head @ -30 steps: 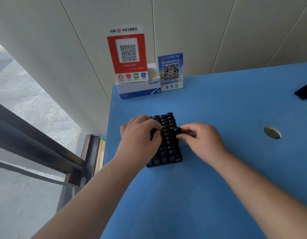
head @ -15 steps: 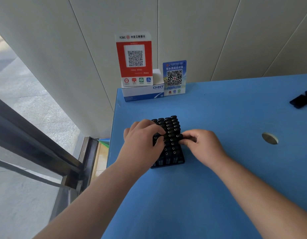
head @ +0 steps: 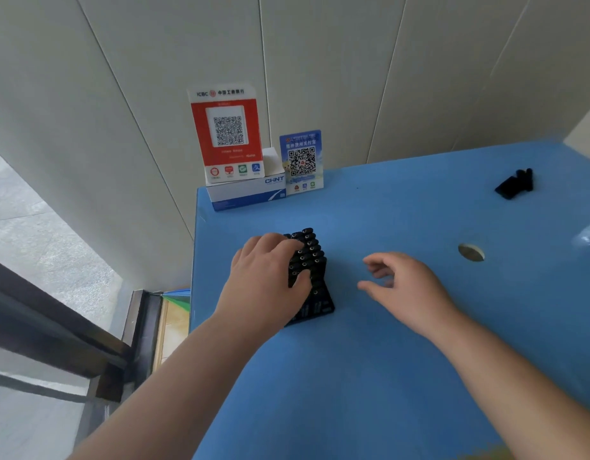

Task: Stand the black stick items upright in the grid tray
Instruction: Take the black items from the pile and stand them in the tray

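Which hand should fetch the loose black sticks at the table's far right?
Right. The right hand is empty and nearer the loose black sticks, while the left hand rests on the sticks in the grid tray, probably steadying it.

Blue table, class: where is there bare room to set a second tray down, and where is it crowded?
Bare blue table lies near the viewer, between the forearms, and between the right hand and the round hole. It is crowded at the grid tray under the left hand, and by the white CHNT box with its QR signs.
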### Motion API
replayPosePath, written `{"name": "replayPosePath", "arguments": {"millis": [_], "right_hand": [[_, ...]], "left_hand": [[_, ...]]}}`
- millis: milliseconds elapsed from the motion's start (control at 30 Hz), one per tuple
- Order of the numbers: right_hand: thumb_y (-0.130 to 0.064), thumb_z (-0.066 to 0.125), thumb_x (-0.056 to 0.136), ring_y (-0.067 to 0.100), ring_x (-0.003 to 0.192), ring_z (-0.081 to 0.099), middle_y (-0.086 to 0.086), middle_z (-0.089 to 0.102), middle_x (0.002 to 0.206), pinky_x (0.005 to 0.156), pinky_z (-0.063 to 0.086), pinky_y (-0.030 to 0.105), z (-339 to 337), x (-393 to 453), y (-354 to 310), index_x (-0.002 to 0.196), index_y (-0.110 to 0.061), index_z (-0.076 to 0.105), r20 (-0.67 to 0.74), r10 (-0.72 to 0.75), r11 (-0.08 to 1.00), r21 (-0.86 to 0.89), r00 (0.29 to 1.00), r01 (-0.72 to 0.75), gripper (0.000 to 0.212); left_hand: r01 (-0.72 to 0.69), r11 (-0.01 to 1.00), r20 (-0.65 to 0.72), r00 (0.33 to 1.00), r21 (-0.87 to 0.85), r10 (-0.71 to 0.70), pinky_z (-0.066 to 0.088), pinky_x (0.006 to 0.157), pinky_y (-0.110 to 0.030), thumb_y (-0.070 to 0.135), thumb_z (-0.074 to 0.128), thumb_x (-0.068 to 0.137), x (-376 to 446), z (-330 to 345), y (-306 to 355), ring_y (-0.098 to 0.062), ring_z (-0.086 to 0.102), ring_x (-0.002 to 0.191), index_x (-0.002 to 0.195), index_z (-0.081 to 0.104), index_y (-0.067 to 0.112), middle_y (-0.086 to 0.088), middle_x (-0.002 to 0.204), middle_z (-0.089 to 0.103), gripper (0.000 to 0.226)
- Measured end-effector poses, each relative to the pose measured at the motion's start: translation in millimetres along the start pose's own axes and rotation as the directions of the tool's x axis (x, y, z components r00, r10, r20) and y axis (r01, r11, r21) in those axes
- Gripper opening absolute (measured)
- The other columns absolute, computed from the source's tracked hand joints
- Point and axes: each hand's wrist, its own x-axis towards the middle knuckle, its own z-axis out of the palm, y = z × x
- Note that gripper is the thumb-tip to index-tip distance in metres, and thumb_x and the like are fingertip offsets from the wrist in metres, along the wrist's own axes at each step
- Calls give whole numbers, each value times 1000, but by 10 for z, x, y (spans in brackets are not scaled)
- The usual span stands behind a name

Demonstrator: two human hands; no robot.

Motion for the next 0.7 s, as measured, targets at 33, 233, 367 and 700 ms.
{"name": "replayPosePath", "arguments": {"millis": [33,233,367,700], "right_hand": [[-30,80,81,-4,95,60,-23,60,100,91,53,31,-91,-49,1,112,-30,66,-39,-1,1000,-23,999,0,34],[-33,76,84,12,111,59,-12,57,115,98,49,33,-765,-462,87,125,-19,63,-201,12,947,-313,980,-76,45],[-36,75,85,21,121,55,-4,58,128,100,44,34,-1196,-782,293,131,-20,60,-295,108,879,-419,949,-230,51],[-39,73,86,24,123,52,-2,55,128,102,43,36,-2086,-1385,1127,134,-22,56,-391,230,816,-421,891,-396,54]], "left_hand": [[-30,999,15,999,15,30,29,110,-34,38,59,91,28,-1,34,-18,39,131,135,55,25,7,134,53,46],[-187,976,29,982,114,185,33,112,-37,35,60,91,305,82,440,-22,34,139,142,48,20,-1,149,43,54],[-321,941,95,946,111,311,31,113,-36,41,59,91,365,327,921,-22,31,141,145,42,22,0,152,39,60],[-496,866,160,862,65,481,34,112,-33,42,57,90,310,944,2240,-19,31,139,146,37,27,3,149,39,61]]}}
